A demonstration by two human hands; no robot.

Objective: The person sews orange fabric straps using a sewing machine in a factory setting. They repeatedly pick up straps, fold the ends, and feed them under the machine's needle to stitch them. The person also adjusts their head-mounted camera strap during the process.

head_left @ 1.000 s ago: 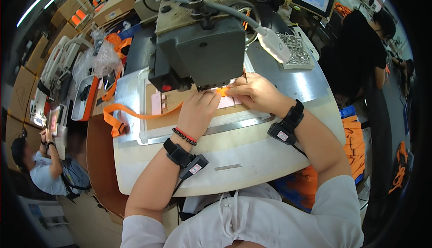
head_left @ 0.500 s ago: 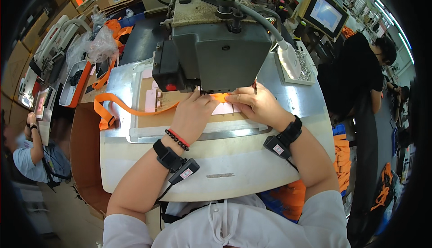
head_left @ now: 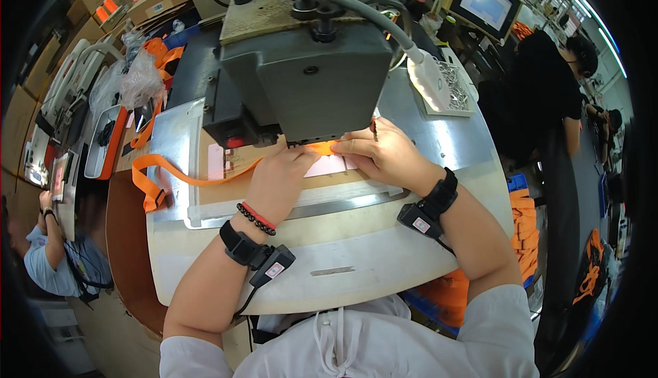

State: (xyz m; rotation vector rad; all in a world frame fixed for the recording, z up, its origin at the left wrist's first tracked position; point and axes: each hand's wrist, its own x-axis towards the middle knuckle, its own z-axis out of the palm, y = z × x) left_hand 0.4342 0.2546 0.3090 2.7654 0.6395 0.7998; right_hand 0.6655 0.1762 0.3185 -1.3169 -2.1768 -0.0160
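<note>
Under the dark head of a sewing machine (head_left: 301, 90), both hands work on an orange strap (head_left: 319, 148). My left hand (head_left: 277, 179), wrist banded with beads and a strapped device, has its fingers closed together on the strap, fingertips partly hidden by the head. My right hand (head_left: 387, 152) pinches the strap just right of them, thumb and forefinger nearly touching it flat. The strap trails left in a loop (head_left: 147, 185) over a metal-edged frame (head_left: 343, 201) with a tan board (head_left: 243, 178) and pink pieces (head_left: 216, 160) on it.
A tray of metal fittings (head_left: 449, 83) and a screen (head_left: 483, 1) stand right; an orange-rimmed bin (head_left: 103, 155) and plastic bags (head_left: 140, 80) left. Folded orange straps (head_left: 522, 234) fill a crate. A co-worker in black (head_left: 528, 97) works right, another person (head_left: 58, 265) left.
The whole view has shifted a little as my head moved. Both hands stay at the strap under the machine head, with only slight shifts of the fingers.
</note>
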